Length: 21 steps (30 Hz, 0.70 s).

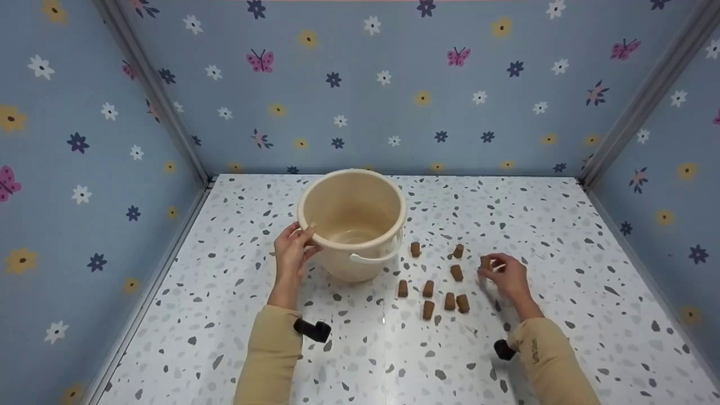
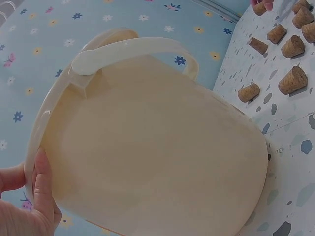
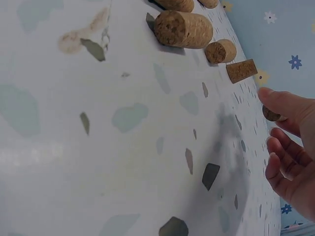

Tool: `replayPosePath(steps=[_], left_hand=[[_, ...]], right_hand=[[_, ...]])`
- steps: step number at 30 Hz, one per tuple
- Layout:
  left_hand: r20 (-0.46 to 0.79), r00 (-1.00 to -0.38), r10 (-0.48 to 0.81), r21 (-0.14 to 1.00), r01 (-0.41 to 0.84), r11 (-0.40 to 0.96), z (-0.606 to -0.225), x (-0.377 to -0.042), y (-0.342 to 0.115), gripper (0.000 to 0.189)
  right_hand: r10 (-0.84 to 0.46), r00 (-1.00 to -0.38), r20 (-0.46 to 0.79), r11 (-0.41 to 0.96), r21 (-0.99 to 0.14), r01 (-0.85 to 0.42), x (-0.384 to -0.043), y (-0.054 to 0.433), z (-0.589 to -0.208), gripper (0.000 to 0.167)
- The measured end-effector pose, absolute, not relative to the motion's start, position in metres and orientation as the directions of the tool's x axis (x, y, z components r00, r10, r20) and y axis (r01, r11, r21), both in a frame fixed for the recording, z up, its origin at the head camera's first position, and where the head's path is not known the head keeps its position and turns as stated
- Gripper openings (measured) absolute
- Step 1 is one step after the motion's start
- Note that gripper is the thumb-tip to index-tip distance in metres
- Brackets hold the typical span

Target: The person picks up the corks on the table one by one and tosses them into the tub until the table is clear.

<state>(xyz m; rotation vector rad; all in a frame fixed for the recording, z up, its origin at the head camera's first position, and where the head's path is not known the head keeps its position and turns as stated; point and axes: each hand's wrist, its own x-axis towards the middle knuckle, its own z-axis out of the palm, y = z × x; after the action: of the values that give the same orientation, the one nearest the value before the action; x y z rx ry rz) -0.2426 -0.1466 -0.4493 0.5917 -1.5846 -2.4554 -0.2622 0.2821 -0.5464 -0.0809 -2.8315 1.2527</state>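
A cream plastic bucket (image 1: 353, 264) stands upright on the speckled table, its inside bare and its white handle (image 1: 374, 259) hanging down at the front right. My left hand (image 1: 292, 250) grips the bucket's rim at the near left, thumb over the edge; the left wrist view shows the same fingers (image 2: 43, 182) on the rim. To the right, my right hand (image 1: 509, 275) pinches a cork stopper (image 1: 485, 262) between thumb and fingers, just above the table. Several more cork stoppers (image 1: 428, 288) lie scattered between the bucket and that hand.
The white speckled table (image 1: 360, 349) is enclosed by blue flowered panels (image 1: 371, 84) at the back and both sides. Grey metal strips (image 1: 152, 90) run along the panel corners. Dark camera mounts (image 1: 313, 330) sit on both wrists.
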Motion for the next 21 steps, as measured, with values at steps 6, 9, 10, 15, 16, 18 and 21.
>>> replayPosePath(steps=[6,9,10,15,16,18,21], left_hand=[[-0.249,-0.903,-0.349,0.905,-0.088,-0.416,-0.449,-0.243,-0.147,0.038],[-0.252,-0.902,-0.350,0.900,-0.086,-0.427,-0.449,-0.243,-0.146,0.036],[-0.252,-0.903,-0.349,0.899,-0.084,-0.431,-0.449,-0.243,-0.147,0.036],[-0.255,-0.903,-0.346,0.894,-0.084,-0.440,-0.449,-0.243,-0.146,0.037],[-0.257,-0.903,-0.345,0.895,-0.087,-0.438,-0.449,-0.243,-0.146,0.038],[-0.258,-0.903,-0.344,0.895,-0.089,-0.438,-0.449,-0.243,-0.146,0.039],[-0.247,-0.907,-0.341,0.894,-0.078,-0.440,-0.449,-0.243,-0.146,0.040]], right_hand=[[0.042,-0.996,0.077,0.671,-0.741,-0.030,-0.262,0.270,-0.537,0.041],[0.031,-0.993,0.110,0.649,-0.758,-0.064,-0.262,0.262,-0.531,0.040],[0.028,-0.992,0.124,0.640,-0.765,-0.078,-0.261,0.259,-0.530,0.040],[0.006,-0.980,0.197,0.612,-0.776,-0.153,-0.261,0.245,-0.519,0.038],[0.003,-0.978,0.207,0.609,-0.776,-0.163,-0.260,0.242,-0.517,0.039],[-0.011,-0.973,0.232,0.602,-0.775,-0.191,-0.260,0.236,-0.512,0.039],[-0.022,-0.963,0.270,0.581,-0.780,-0.232,-0.260,0.226,-0.503,0.039]])
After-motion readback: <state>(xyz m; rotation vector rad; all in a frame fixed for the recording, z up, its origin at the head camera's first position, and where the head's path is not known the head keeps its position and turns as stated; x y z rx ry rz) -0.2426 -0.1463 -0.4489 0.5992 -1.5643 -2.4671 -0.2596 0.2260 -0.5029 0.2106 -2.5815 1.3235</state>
